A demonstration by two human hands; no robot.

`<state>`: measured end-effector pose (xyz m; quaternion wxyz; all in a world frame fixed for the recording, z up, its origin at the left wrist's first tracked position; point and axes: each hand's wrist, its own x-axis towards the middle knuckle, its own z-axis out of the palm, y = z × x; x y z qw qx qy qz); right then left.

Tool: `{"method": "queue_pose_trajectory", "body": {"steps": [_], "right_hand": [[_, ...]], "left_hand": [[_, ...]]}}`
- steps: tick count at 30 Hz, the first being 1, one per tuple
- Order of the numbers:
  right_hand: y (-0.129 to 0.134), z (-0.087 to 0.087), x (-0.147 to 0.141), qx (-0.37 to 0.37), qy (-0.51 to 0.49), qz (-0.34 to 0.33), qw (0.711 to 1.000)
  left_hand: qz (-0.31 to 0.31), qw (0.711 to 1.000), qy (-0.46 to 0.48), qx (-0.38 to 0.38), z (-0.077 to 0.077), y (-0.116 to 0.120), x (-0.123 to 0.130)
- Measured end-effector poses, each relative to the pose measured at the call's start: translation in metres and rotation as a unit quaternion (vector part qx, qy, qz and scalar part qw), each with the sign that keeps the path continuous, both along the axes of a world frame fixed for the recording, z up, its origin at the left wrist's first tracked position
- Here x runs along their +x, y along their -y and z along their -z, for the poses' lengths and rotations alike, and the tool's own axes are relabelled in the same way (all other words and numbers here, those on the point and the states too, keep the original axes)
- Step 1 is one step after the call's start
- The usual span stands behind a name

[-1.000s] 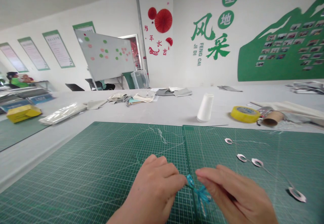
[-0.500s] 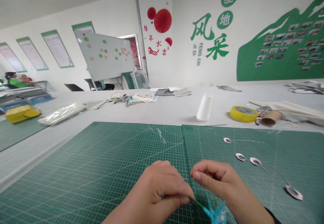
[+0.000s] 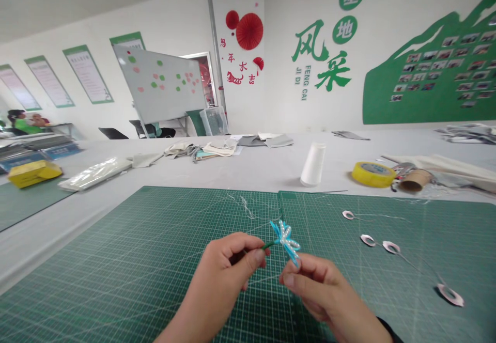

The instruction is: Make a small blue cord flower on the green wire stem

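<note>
While twelve o'clock is the far wall and the flower the dial's centre, the entries read as follows. One blue beaded flower (image 3: pixel 285 239), looped petals set with white pearl-like beads, raised above the seam of two green cutting mats, the left mat (image 3: pixel 155 260) and the right mat (image 3: pixel 411 307); head tilted, facing about two o'clock. One green stem (image 3: pixel 270 244), leaving the flower head toward eight o'clock and ending within the fingers of the left hand (image 3: pixel 234 263), thumb and forefinger clamped on it; these fingers sit just beside the petals, on the stem side. One right hand (image 3: pixel 323 283), at five o'clock, thumb and forefinger drawn near each other at the tip of the lowest petal; whether they pinch that petal or merely meet it cannot be told. One loose white thread (image 3: pixel 247 207), on the left mat, ten o'clock. One white spool (image 3: pixel 313 165), upright on the grey bench (image 3: pixel 267 170), one o'clock. One roll of yellow tape (image 3: pixel 372 174), lying flat, two o'clock, with a cardboard tube (image 3: pixel 415 180) near it. Pale pink rings (image 3: pixel 449 295) with thin tails, on the right mat, between two and four o'clock.
</note>
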<state>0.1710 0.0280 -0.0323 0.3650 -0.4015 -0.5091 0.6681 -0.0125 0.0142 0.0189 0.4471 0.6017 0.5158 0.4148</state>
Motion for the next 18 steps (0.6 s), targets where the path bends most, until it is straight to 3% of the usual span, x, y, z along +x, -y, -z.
{"method": "queue_pose_trajectory", "body": {"steps": [3, 6, 9, 13, 18], "right_hand": [[0.003, 0.0, -0.003, 0.036, 0.01, -0.003, 0.999], [0.01, -0.002, -0.004, 0.109, 0.08, 0.005, 0.991], [0.017, -0.004, -0.002, 0.268, 0.196, 0.014, 0.943], [0.022, -0.009, 0.004, 0.45, 0.236, 0.026, 0.861], [0.016, -0.02, 0.015, 0.508, 0.243, 0.069, 0.824]], "left_hand": [[-0.015, 1.0, -0.008, -0.001, 0.001, -0.001, 0.0], [-0.04, 0.997, -0.05, 0.053, 0.004, -0.003, -0.001], [-0.063, 0.98, -0.118, 0.146, 0.008, -0.003, -0.002], [-0.066, 0.934, -0.222, 0.274, 0.014, -0.001, -0.003], [-0.048, 0.855, -0.346, 0.382, 0.013, 0.0, -0.005]]}}
